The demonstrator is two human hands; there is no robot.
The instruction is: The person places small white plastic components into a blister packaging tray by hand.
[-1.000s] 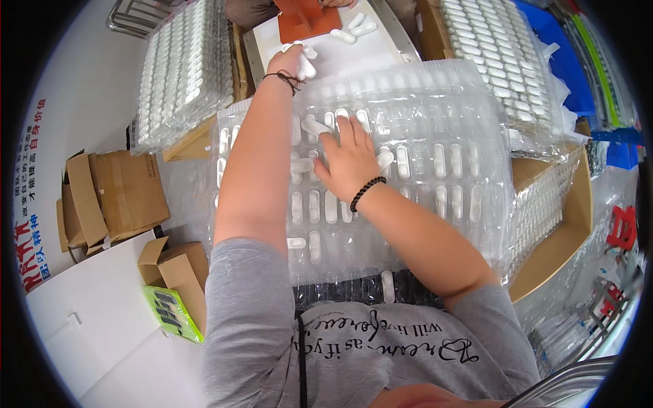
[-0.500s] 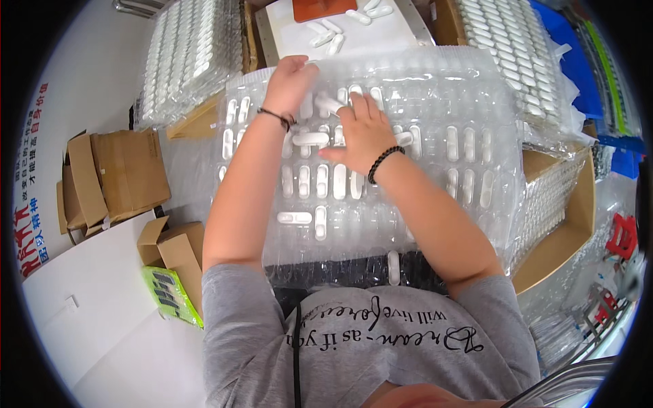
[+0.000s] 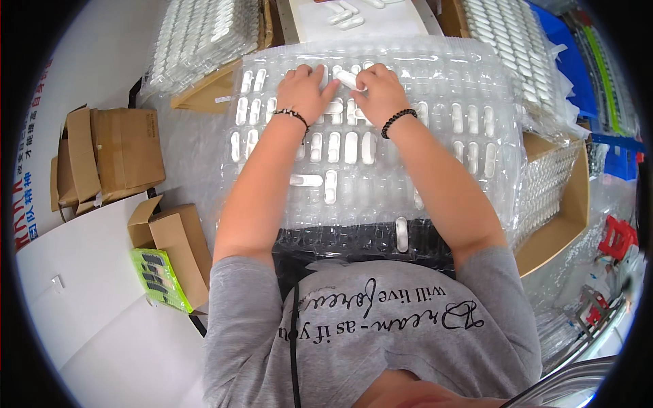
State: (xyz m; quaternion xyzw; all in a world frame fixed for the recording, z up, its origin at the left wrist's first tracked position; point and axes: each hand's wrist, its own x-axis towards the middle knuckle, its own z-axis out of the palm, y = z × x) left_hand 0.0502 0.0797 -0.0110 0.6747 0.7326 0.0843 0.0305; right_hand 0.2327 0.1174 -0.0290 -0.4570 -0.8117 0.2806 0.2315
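Note:
A clear plastic blister tray (image 3: 401, 194) lies in front of me, with white oblong plastic pieces (image 3: 351, 147) standing in many of its pockets. My right hand (image 3: 382, 95) pinches one white oblong piece (image 3: 345, 78) between thumb and fingers, tilted above the tray's far rows. Close on its left, my left hand (image 3: 304, 95) rests over the tray with fingers apart and the thumb near that piece's end. Some pieces lie crosswise, such as a white piece (image 3: 306, 180) on the near left. Pieces under my palms are partly hidden.
Stacks of filled trays stand at the far left (image 3: 201, 51) and far right (image 3: 510, 54). Loose white pieces lie on a white board (image 3: 381, 24) beyond the tray. An open carton (image 3: 568, 231) holds trays at the right. Cardboard boxes (image 3: 129, 156) stand at the left.
My left hand has come down and toward the right hand. The right hand has shifted slightly right and still holds a white piece. The view has tilted, moving the tray upward.

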